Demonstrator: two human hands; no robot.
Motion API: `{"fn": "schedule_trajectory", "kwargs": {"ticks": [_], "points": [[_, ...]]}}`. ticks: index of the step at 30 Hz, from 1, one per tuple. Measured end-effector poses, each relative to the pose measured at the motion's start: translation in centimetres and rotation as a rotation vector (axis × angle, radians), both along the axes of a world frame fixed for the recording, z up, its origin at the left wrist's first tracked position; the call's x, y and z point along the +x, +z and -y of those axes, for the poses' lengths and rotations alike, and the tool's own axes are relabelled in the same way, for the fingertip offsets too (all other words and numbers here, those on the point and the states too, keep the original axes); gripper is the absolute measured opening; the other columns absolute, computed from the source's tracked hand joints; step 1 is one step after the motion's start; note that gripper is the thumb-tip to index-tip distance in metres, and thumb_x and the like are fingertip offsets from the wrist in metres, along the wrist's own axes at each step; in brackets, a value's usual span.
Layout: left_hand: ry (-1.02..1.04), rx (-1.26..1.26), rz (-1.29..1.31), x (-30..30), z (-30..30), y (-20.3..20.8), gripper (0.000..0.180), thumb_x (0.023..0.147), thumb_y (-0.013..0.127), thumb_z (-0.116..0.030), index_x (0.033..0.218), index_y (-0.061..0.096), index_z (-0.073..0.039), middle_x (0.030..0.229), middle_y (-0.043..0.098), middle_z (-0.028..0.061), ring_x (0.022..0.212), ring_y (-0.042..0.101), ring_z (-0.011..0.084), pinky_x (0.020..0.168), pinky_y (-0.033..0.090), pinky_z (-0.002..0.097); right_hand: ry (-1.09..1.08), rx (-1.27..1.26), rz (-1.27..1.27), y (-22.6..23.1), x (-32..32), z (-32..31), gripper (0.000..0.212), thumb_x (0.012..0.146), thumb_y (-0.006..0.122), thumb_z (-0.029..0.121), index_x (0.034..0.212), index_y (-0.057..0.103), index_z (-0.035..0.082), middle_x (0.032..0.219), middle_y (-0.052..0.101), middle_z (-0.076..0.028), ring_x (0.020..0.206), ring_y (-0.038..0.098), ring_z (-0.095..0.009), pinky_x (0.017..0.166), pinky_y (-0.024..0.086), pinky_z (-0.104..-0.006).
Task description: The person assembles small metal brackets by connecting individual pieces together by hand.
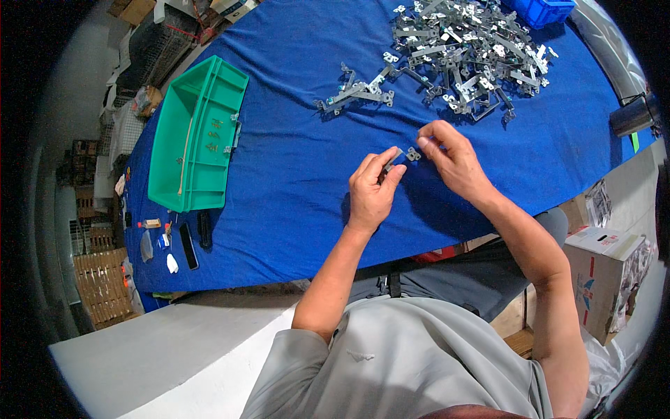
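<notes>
A blue-draped surface [300,174] spreads across the view. The upper edge cuts off its pile [474,63] of metal parts. At left stands a green bin [213,166]; beyond the pile, a blue bin [541,10] is cropped, its contents out of sight. The right grip [457,160] is curled; whether it holds anything I cannot tell. Just beside it, the left grip [373,192] pinches a bracket [393,160] above the surface, partly hidden by fingers. Inside the green bin, a thin tan strip [187,146] is hard to make out.
</notes>
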State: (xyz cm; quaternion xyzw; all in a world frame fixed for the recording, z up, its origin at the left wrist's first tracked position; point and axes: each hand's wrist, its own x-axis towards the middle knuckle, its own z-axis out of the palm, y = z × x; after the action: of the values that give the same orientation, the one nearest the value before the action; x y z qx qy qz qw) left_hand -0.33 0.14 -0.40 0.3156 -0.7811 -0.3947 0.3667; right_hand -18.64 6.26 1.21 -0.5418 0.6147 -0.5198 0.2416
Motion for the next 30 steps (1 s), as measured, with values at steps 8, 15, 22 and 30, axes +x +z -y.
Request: {"fn": "schedule_trajectory", "kwargs": {"ticks": [8,15,22,30], "points": [[0.087,0.217,-0.108,0.5,0.3,-1.2,0.030,0.095,0.067,-0.014,0.122,0.064,0.000,0.088,0.058,-0.0014,0.062,0.048,0.0026,0.052,0.040,0.0190,0.246,0.304,0.216,-0.6,-0.2,-0.2,0.020,0.096,0.060,0.018,0.096,0.063,-0.002,0.074,0.065,-0.007,0.063,0.059,-0.013,0.058,0.049,-0.0317],[0.047,0.116,-0.076,0.3,0.4,-1.1,0.030,0.092,0.070,-0.011,0.120,0.067,0.000,0.083,0.055,-0.0011,0.063,0.047,0.0040,0.054,0.039,0.0206,0.177,0.320,0.169,0.4,-0.1,-0.4,0.018,0.096,0.062,0.016,0.096,0.062,-0.002,0.072,0.064,-0.007,0.063,0.060,-0.013,0.057,0.049,-0.0315],[0.046,0.064,-0.033,-0.1,0.1,-0.3,0.031,0.084,0.075,-0.007,0.114,0.068,0.001,0.085,0.064,0.0077,0.070,0.057,0.0120,0.064,0.047,0.0262,0.159,0.203,0.371,0.3,0.2,-0.3,0.018,0.094,0.065,0.015,0.101,0.058,0.000,0.075,0.061,-0.009,0.062,0.058,-0.013,0.056,0.047,-0.0332],[-0.023,-0.025,0.017,-0.1,0.0,0.0,0.029,0.088,0.073,-0.006,0.115,0.069,0.001,0.089,0.066,0.0042,0.068,0.054,0.0076,0.061,0.045,0.0228,-0.048,0.007,0.030,0.6,0.0,-0.1,0.013,0.096,0.060,0.011,0.100,0.055,-0.001,0.082,0.055,-0.014,0.072,0.054,-0.023,0.065,0.045,-0.0349]]}}
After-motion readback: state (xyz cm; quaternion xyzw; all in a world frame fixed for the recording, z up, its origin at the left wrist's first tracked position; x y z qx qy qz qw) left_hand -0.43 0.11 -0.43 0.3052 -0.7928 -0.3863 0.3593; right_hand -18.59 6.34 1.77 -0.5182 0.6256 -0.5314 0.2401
